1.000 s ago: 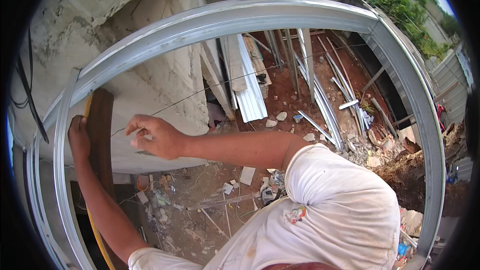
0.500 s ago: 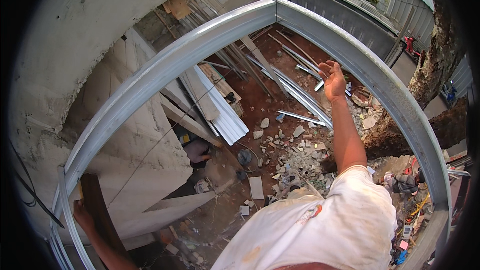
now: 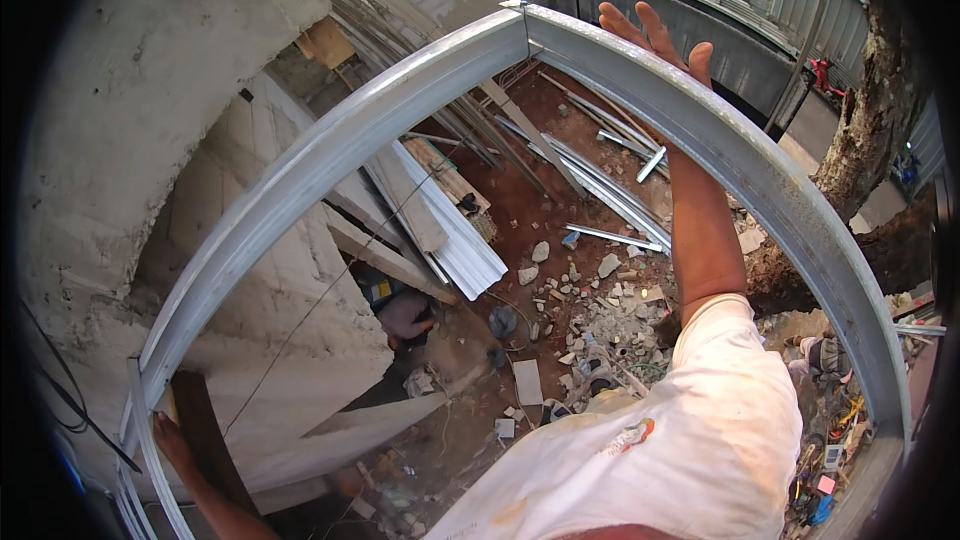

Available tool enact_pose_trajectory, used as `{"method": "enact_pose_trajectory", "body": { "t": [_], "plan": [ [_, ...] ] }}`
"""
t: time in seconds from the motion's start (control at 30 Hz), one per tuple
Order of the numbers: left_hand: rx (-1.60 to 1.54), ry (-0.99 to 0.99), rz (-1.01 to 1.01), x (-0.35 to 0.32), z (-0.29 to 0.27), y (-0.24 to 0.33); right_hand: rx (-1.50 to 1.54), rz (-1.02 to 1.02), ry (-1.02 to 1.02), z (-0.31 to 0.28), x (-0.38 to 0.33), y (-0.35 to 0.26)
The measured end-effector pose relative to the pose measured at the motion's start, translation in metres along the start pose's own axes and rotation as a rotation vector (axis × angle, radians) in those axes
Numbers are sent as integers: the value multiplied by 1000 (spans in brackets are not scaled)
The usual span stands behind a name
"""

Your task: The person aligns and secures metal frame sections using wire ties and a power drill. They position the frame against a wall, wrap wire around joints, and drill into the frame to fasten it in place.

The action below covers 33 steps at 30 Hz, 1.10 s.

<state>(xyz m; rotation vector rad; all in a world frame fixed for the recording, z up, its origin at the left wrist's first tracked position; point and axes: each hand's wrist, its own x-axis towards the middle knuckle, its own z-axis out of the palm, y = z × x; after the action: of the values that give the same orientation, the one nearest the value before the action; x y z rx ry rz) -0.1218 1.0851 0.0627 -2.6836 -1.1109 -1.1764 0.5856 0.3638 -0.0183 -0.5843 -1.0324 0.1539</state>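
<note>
The right-hand metal beam (image 3: pixel 745 152) is lying just in front of the right forearm (image 3: pixel 702 230), its long axis slanting from the far corner toward the near right. The right hand (image 3: pixel 662 40), the nearer one, is showing past its outer edge, spread and holding nothing. The left hand (image 3: pixel 172 442) is resting at left between a thin metal strip (image 3: pixel 148 442) and a dark board (image 3: pixel 205 430); I cannot tell whether it is gripping.

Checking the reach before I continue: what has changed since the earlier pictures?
The right hand has swung from the left across to the right, and now shows spread open past the long right-hand silver metal beam; contact is unclear. The view has turned too. The left hand stays beside the long, dark brown, wood-like board.
</note>
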Motion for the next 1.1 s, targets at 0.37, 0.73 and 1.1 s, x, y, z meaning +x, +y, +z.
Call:
{"method": "enact_pose_trajectory", "body": {
  "t": [0.37, 0.73, 1.1],
  "plan": [
    [-8, -15, -100, 13, -1, -10, -292, -74, 179, -45, 25, -42],
    [35, 121, -47, 20, 18, -2, 317, 13, 119, 1, 50, 15],
    [-71, 90, -296, -1, 5, 61, -800, 181, 746, 65, -102, 134]
  ]
}}
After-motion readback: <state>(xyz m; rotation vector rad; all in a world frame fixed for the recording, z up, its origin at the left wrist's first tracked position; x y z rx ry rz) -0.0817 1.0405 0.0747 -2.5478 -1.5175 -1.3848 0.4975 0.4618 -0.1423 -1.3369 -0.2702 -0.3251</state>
